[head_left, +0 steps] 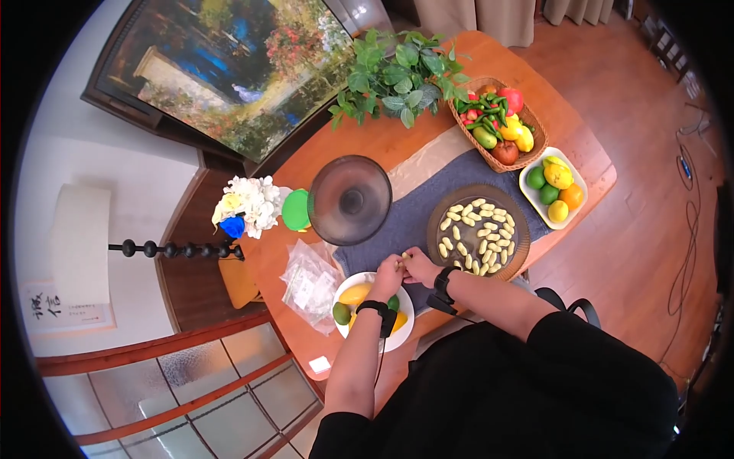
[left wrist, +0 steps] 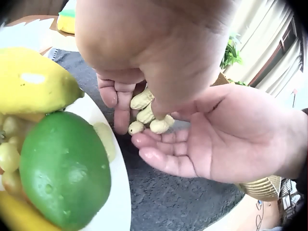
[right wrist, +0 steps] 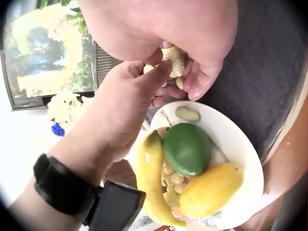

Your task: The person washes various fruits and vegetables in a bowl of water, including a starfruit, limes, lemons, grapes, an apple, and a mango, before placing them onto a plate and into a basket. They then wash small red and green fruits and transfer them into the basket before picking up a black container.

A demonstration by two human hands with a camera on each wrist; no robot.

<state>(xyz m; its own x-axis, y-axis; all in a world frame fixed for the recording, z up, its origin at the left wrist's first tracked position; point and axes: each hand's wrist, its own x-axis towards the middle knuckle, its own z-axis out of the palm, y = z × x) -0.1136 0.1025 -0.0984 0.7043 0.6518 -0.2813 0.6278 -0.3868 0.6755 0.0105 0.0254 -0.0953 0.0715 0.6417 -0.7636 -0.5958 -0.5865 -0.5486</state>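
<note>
My left hand [head_left: 386, 281] and right hand [head_left: 420, 268] meet above the blue cloth, beside the white plate [head_left: 409, 325] of fruit. Several pale peanuts [left wrist: 146, 111] lie between the fingers of both hands in the left wrist view. There, the left hand [left wrist: 154, 43] curls over them from above, and the right hand [left wrist: 226, 137] has its fingertips against them from the side. The right wrist view shows the left thumb pressing on the peanuts [right wrist: 176, 62], with the right fingers bent round them. One loose peanut [right wrist: 187, 113] rests on the plate, next to a green fruit [right wrist: 186, 149].
A round dish [head_left: 522, 256] with many peanuts stands on the right of the cloth [head_left: 417, 210]. Behind are an empty dark dish [head_left: 350, 200], a fruit basket [head_left: 541, 138] and a square fruit plate [head_left: 573, 216]. Plastic bags [head_left: 310, 287] lie left of the white plate.
</note>
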